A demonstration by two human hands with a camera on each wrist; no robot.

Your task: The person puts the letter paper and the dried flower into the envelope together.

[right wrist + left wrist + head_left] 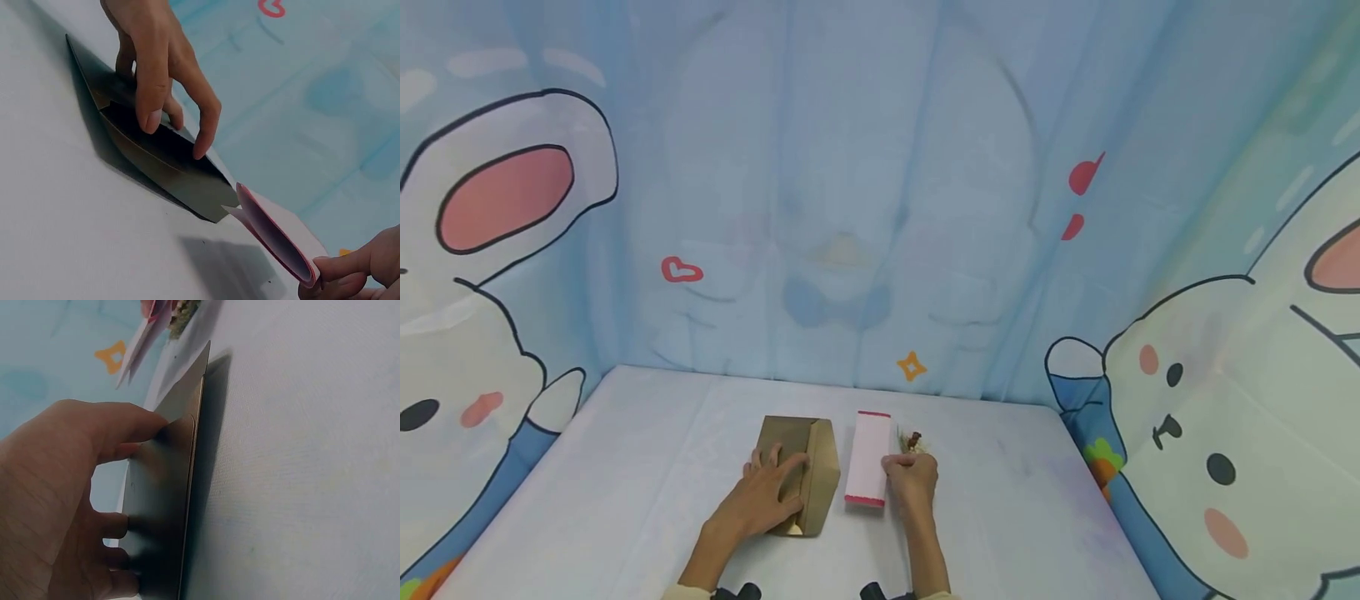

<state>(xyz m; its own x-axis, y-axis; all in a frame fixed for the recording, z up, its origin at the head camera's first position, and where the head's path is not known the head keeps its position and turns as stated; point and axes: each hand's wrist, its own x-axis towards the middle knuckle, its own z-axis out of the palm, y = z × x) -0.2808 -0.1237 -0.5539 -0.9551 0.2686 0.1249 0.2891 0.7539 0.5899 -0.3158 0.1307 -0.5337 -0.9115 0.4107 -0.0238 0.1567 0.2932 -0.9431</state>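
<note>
A gold envelope (pixel 822 475) lies on the white table with its flap folded out. My left hand (pixel 767 492) rests on it, fingers spread and fingertips pressing the metallic paper. In the right wrist view the envelope (pixel 175 165) gapes along its opening, and the thumb and a finger of the left hand (pixel 169 69) touch down there. My right hand (pixel 912 482) pinches the right edge of a folded pale pink card (pixel 868 458) with red borders. The card (pixel 275 237) is tilted above the table, its near corner overlapping the envelope's end in the right wrist view.
A small bunch of dried flowers (pixel 913 442) shows just beyond my right hand. Behind the white table (pixel 1015 500) hangs a blue curtain (pixel 850 167) printed with cartoon rabbits. Two dark wrist-camera parts (pixel 747 592) show at the bottom edge.
</note>
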